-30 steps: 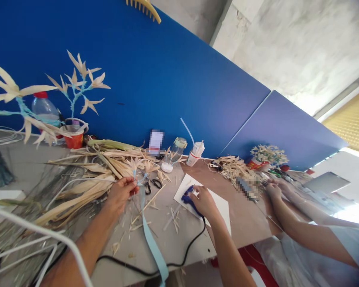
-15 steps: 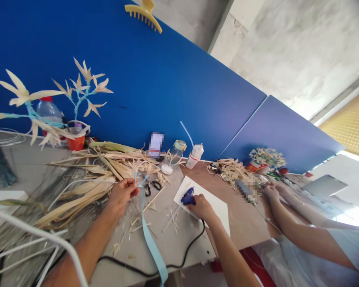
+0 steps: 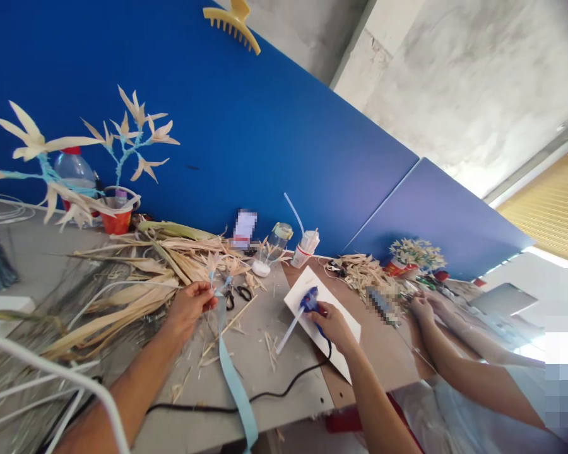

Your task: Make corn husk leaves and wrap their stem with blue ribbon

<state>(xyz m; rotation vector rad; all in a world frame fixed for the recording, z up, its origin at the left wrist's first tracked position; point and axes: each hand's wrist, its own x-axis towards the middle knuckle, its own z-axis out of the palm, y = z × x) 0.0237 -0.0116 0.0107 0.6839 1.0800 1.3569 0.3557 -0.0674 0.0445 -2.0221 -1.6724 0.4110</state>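
Observation:
My left hand is closed in a pinch on a small corn-husk flower by its blue-wrapped stem. A long light-blue ribbon runs from these fingers down past the table's front edge. In my right hand is a blue glue gun, with a translucent glue stick jutting from its back. The gun is over a white board, and its black cord trails left along the table. Black-handled scissors lie just right of my left hand.
Dried corn husks are heaped on the left. Husk-flower branches stand in a red cup against the blue partition. A bottle and a paper cup stand behind. A co-worker's hands are at the right.
My right hand has moved the glue gun slightly right and turned it, so the glue stick shows more. The board has shifted and tilted. My left hand keeps its pinch.

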